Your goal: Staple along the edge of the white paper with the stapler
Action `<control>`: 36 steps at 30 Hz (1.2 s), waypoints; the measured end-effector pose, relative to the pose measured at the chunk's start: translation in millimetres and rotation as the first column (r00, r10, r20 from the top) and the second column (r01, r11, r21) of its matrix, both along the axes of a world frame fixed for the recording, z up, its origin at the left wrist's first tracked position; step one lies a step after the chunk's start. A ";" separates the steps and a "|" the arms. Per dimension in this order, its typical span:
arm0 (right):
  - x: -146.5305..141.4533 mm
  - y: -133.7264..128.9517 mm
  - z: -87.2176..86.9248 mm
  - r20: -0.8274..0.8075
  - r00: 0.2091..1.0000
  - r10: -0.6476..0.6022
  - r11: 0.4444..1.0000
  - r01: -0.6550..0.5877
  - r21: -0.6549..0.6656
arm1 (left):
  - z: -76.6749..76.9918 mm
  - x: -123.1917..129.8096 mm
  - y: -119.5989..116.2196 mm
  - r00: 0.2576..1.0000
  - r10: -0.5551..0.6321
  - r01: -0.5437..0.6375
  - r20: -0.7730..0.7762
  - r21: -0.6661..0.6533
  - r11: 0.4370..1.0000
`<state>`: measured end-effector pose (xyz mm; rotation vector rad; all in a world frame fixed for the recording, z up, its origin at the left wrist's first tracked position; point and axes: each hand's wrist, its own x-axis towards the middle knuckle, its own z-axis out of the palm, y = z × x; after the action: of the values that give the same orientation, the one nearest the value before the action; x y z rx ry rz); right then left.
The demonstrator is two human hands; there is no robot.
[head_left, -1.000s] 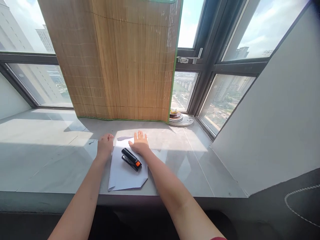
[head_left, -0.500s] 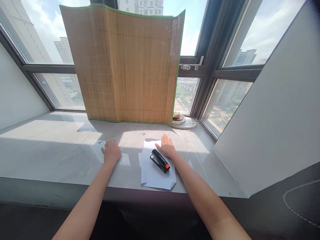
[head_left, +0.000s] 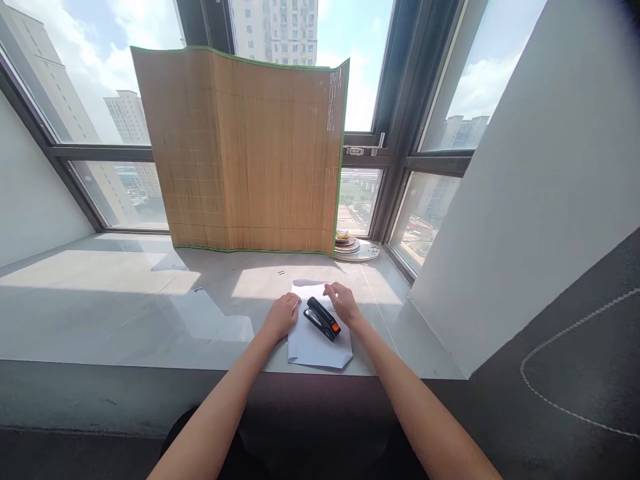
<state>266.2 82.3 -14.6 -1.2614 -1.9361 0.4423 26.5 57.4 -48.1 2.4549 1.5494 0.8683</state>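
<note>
Curling left hand (head_left: pixel 283 313) and right hand (head_left: pixel 344 303) near the paper's (head_left: pixel 314 352) far corners, grip unclear, I risk shifting the stapler (head_left: pixel 322 319) by tugging.

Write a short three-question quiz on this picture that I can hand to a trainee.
1. Multiple choice: what does the stapler rest directly on?
A) bare sill
B) white paper
C) the floor

2. True or false: the stapler lies between the left hand and the right hand.

3. Fill in: in this view, the stack of plates is to the ____ of the bamboo mat.

Key: 1 B; 2 true; 3 right
</note>
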 end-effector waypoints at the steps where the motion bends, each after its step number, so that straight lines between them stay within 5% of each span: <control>1: 3.5 -14.1 -1.3 -0.016 0.997 0.074 0.997 -0.074 -0.001 | -0.3 -0.5 0.3 1.000 0.008 -0.008 -0.009 0.002 1.000; 4: 8.9 -52.2 -8.0 -0.001 0.978 0.209 0.978 -0.209 0.008 | 1.8 1.4 0.2 1.000 0.014 -0.014 -0.011 0.009 1.000; 8: 10.5 -75.5 -17.4 0.045 0.992 0.117 0.993 -0.117 0.011 | 7.8 4.4 -7.8 0.995 0.099 -0.098 -0.020 0.038 0.994; 19: 18.6 -68.3 -35.6 -0.131 0.985 0.116 0.991 -0.105 0.088 | -11.7 1.5 -55.7 0.968 0.192 -0.194 -0.160 0.000 0.981; 30: 19.1 -64.2 -28.3 -0.185 0.982 0.041 0.999 -0.043 -0.007 | -1.3 -2.4 -47.7 0.985 0.148 -0.153 -0.091 -0.051 0.987; 36: 24.8 -65.8 -15.9 -0.491 0.858 -0.149 0.987 0.157 -0.025 | 4.3 -2.3 -46.5 0.980 0.173 -0.160 0.098 -0.128 0.979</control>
<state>291.0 16.5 -30.5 -1.1460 -1.3944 0.5991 24.3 10.9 -43.8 2.1828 1.7340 0.8900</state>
